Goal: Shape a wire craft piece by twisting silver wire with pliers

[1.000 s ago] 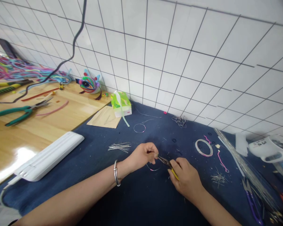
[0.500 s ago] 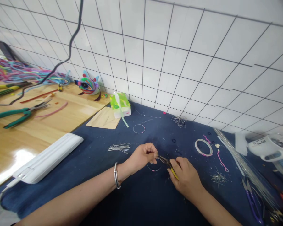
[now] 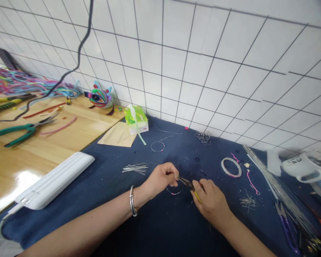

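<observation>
My left hand [image 3: 164, 177] pinches a thin wire ring [image 3: 173, 193] between thumb and fingers. The ring hangs below the fingertips, with a small pink part on its lower edge. In my right hand [image 3: 210, 198] is a pair of pliers [image 3: 186, 182] with yellow handles, my fingers closed round the grips. The pliers' narrow jaws meet the left fingertips; the exact spot they touch is too small to make out. A similar wire ring [image 3: 157, 146] lies flat on the dark blue cloth [image 3: 149, 225] farther back.
Short wire pieces [image 3: 135, 168] lie left of my hands, and another pile [image 3: 248, 202] lies right. A tape roll [image 3: 231, 167], long wires [image 3: 275, 178] and purple-handled scissors [image 3: 287, 228] are at the right. A white power strip [image 3: 56, 180] and green-handled pliers [image 3: 24, 132] are at the left.
Almost nothing differs. Both hands keep their places, the pliers' jaws still at the left fingertips; the hanging ring has shifted very slightly.
</observation>
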Tool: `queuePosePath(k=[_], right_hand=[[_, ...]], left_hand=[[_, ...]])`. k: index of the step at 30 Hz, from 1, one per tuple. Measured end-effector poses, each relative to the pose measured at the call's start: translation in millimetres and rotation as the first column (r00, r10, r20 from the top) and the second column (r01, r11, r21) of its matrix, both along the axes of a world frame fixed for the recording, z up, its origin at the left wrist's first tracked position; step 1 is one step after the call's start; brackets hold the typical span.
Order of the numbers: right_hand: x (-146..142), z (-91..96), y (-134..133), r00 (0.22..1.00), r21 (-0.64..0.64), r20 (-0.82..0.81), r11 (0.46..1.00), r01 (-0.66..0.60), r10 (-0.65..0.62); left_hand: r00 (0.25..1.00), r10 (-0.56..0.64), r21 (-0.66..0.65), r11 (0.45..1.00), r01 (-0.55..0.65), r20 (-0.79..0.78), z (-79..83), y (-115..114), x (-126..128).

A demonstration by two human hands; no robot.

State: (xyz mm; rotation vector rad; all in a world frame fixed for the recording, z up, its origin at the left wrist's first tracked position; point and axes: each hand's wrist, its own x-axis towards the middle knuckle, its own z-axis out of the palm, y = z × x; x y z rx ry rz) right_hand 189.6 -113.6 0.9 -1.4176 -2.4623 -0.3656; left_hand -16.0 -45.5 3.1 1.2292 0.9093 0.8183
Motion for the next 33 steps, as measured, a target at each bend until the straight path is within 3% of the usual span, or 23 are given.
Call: queuePosePath(k=[24, 33], right_hand=[[4.7, 1.9, 2.1, 0.999, 0.026, -0.017, 0.999, 0.027, -0.027], [5.7, 2.9, 0.5, 0.998, -0.037, -0.046, 0.999, 0.028, -0.03]], left_hand=[[0.99, -0.11, -0.089, 0.989, 0.118, 0.093, 3.2, 3.5, -2.1], [0.986, -0.097, -0.102, 0.989, 0.111, 0.132, -0.5, 5.2, -2.2]])
